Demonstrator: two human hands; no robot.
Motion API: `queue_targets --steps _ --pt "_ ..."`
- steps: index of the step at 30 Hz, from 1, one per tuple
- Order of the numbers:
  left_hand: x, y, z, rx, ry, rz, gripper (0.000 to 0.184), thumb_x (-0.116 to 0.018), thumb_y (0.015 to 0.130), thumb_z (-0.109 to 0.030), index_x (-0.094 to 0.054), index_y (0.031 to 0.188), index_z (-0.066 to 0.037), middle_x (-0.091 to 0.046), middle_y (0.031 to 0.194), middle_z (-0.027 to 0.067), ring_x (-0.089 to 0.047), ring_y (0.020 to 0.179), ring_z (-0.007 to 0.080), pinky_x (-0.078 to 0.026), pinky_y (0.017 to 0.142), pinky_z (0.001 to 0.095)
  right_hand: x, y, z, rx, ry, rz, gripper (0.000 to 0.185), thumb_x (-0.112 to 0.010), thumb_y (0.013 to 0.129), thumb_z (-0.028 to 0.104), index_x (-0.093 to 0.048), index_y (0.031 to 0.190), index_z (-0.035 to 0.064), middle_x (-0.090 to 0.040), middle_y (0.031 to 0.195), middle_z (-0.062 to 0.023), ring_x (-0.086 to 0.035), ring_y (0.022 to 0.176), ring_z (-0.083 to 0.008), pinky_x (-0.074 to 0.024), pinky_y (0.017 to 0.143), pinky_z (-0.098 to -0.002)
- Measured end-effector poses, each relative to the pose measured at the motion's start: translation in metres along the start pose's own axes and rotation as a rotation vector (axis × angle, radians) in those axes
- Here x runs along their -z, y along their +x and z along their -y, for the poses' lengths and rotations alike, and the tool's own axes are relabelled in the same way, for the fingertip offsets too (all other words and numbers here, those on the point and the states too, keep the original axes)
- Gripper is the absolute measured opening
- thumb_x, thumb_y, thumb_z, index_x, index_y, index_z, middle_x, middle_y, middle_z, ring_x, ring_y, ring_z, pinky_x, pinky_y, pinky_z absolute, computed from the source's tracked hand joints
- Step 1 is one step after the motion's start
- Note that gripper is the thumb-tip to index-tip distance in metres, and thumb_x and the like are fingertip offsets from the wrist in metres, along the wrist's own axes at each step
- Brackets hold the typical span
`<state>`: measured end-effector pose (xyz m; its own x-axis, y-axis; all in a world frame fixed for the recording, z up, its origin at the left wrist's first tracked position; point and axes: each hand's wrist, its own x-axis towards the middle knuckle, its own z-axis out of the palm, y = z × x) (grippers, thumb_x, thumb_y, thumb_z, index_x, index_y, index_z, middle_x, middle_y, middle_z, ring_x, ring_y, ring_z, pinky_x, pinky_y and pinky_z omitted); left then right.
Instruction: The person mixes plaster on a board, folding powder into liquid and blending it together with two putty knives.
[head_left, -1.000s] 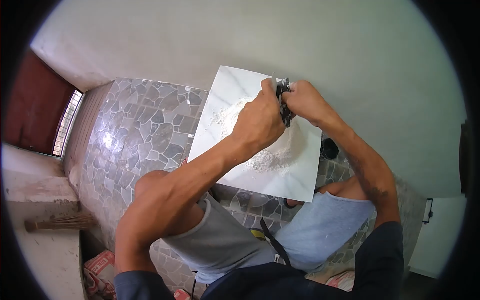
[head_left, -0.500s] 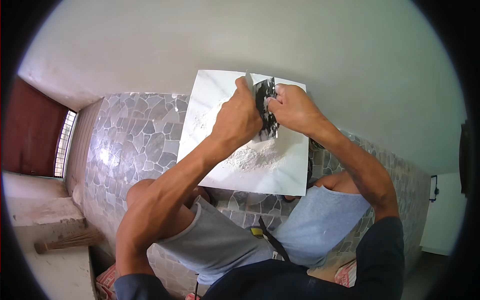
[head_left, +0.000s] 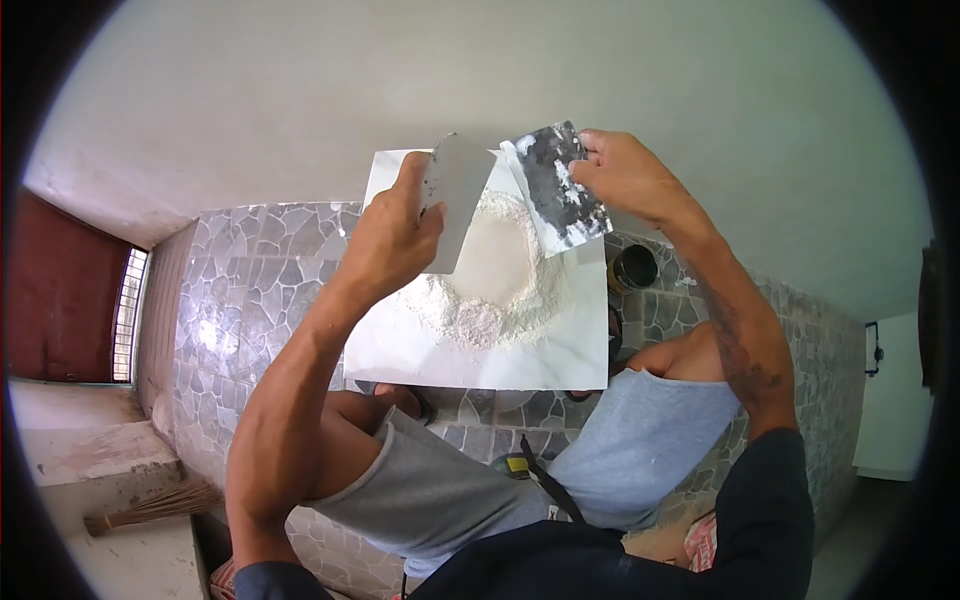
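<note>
My left hand (head_left: 395,235) is closed round a flat grey metal scraper (head_left: 460,200), tilted over the left side of a white marbled board (head_left: 400,350). Pinched along its right edge, a second flat blade (head_left: 560,185), dark and smeared with white, hangs from my right hand (head_left: 630,180) above the board's back right corner. The two blades are apart. Between and below them a ring of white powder (head_left: 540,310) surrounds a smooth pale pool (head_left: 495,255). A pinkish lump of powder (head_left: 479,323) lies at the ring's near side.
A dark round container (head_left: 633,268) stands on the stone-patterned floor (head_left: 290,230) right of the board. The wall (head_left: 500,70) rises just behind it. A straw broom (head_left: 155,505) lies on a ledge at the lower left. My knees flank the near edge.
The two blades, close together before, have parted. My left hand has moved left with its scraper, my right hand to the right with the dark blade. The pale pool has come into view.
</note>
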<state>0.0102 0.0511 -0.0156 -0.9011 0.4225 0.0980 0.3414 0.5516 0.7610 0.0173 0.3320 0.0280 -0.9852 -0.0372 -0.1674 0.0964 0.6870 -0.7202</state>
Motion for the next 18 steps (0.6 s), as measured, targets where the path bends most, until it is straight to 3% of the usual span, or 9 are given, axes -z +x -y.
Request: queue_targets --steps 2,5,8,14,18 --pt "0.005 0.000 0.001 -0.049 -0.009 0.010 0.037 -0.059 0.094 -0.008 -0.045 0.128 -0.001 -0.068 0.101 0.0260 -0.069 0.091 0.0398 -0.052 0.082 0.0450 0.002 -0.003 0.002 0.022 0.113 -0.052 0.041 -0.062 0.096 0.014 -0.057 0.127 -0.0122 -0.070 0.092 -0.0059 -0.062 0.080 -0.0093 -0.0500 0.072 -0.0264" --pt "0.015 0.000 0.001 -0.108 0.029 0.054 0.031 -0.063 0.093 -0.008 -0.051 0.122 -0.002 -0.070 0.099 0.0225 -0.070 0.090 0.0365 -0.052 0.081 0.0430 0.021 -0.007 0.009 0.096 0.102 0.042 0.033 -0.058 0.093 0.011 -0.063 0.120 -0.0073 -0.065 0.080 -0.0013 -0.053 0.067 -0.0076 -0.0450 0.061 -0.0285" --pt "0.022 -0.001 -0.002 -0.197 0.060 0.048 0.026 -0.065 0.093 -0.006 -0.057 0.117 -0.003 -0.071 0.099 0.0201 -0.071 0.091 0.0340 -0.054 0.079 0.0418 0.031 -0.009 0.005 0.142 0.053 0.109 0.026 -0.058 0.096 0.010 -0.065 0.117 -0.0040 -0.063 0.078 0.0004 -0.049 0.064 -0.0058 -0.0422 0.059 -0.0272" --pt "0.026 0.002 0.002 -0.263 0.085 0.028 0.023 -0.068 0.091 -0.003 -0.062 0.113 -0.004 -0.074 0.102 0.0162 -0.072 0.093 0.0304 -0.056 0.074 0.0400 0.039 -0.020 0.005 0.239 -0.041 0.233 0.019 -0.058 0.097 0.012 -0.068 0.108 0.0005 -0.059 0.069 0.0000 -0.047 0.061 -0.0075 -0.0403 0.059 -0.0278" --pt "0.025 0.001 -0.002 -0.287 0.083 0.013 0.023 -0.070 0.091 -0.004 -0.063 0.113 -0.005 -0.074 0.101 0.0153 -0.073 0.091 0.0279 -0.056 0.072 0.0382 0.017 -0.028 0.018 0.263 -0.113 0.201 0.019 -0.058 0.096 0.014 -0.067 0.107 0.0013 -0.057 0.068 -0.0037 -0.049 0.062 -0.0118 -0.0420 0.060 -0.0305"
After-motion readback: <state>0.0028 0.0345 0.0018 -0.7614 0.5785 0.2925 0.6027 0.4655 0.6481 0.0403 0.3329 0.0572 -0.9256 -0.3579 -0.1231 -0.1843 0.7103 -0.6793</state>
